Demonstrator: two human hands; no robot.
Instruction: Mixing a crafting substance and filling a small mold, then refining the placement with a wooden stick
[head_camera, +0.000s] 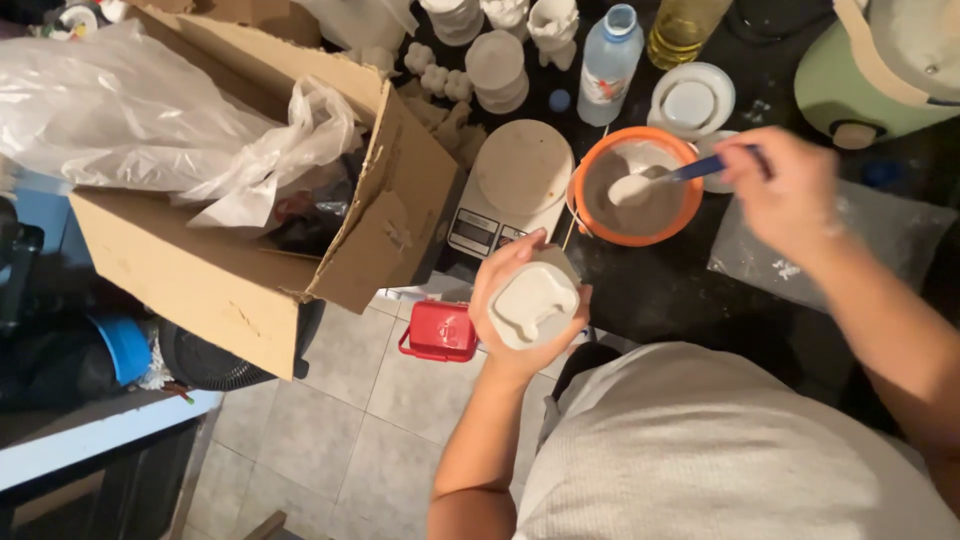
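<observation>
Gripping a white mould (535, 303) in our left hand (505, 300), already filled it seems, our right hand (790, 190) grasps the spoon (665, 178), loaded, in the orange bowl (590, 215) still half full of mix.

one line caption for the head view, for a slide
Left hand holds a white mould; right hand dips a spoon into an orange bowl.
</observation>
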